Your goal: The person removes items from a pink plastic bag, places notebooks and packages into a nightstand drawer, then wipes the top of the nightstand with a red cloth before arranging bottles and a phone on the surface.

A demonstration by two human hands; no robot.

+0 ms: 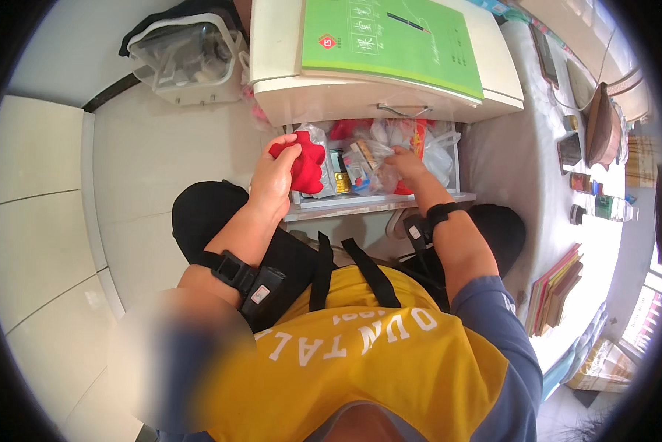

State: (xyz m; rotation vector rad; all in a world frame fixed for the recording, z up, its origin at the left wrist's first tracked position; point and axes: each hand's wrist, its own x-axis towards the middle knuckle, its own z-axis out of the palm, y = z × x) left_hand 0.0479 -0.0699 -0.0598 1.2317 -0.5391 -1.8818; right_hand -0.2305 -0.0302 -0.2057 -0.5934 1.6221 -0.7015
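Note:
My left hand [271, 179] pinches a bunched red cloth item [310, 166] above the left side of an open drawer [375, 206]. Inside the drawer, my right hand [410, 166] has its fingers curled on a clear plastic bag [385, 181] of small packets. A small brown box [363, 153] lies by that bag. Close to the red cloth are a grey plastic package [326, 185] and a black-and-yellow box [340, 175]. White plastic bags [437, 157] fill the right side, and more red material [348, 129] shows at the back.
Green notebooks [392, 50] lie on the cabinet top [278, 44] above the drawer. A clear lidded bin [190, 61] stands on the floor at left. The cloth-covered table [508, 132] at right holds phones, small jars, a bottle [612, 209] and stacked books [554, 293].

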